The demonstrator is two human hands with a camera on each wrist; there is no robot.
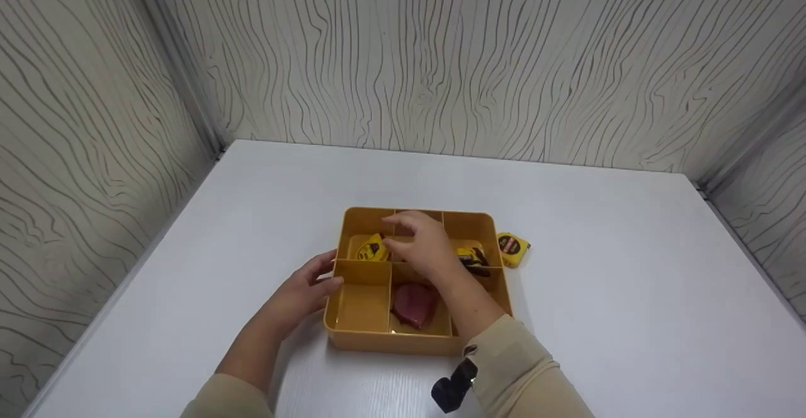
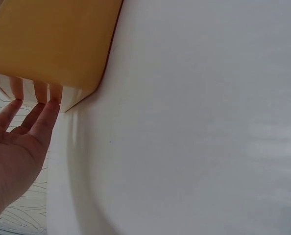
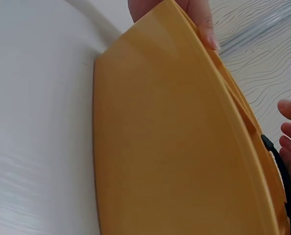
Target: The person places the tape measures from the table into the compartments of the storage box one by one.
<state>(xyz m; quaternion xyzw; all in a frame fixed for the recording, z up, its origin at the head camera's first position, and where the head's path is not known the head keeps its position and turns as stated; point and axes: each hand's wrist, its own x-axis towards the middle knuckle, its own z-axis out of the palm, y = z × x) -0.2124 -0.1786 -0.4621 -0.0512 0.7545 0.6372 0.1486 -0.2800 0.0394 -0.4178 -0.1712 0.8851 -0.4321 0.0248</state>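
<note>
A yellow-orange divided box (image 1: 397, 342) sits on the table. My left hand (image 1: 303, 295) grips its left side, fingers against the outer wall and thumb over the rim. Above the back middle compartment is my right hand (image 1: 420, 242), thumb and forefinger apart with nothing visible between them. One yellow tape measure (image 1: 373, 248) lies in the back left compartment. Another yellow-and-black tape measure (image 1: 471, 256) is in the back right compartment, partly covered by the right arm. A dark pink rounded object (image 1: 414, 305) lies in the front middle compartment; its kind is unclear.
A third yellow tape measure (image 1: 514, 248) lies on the white table (image 1: 630, 292), just right of the box. Patterned panels (image 1: 403, 59) enclose the back and sides. A black device (image 1: 454, 385) hangs at the right sleeve.
</note>
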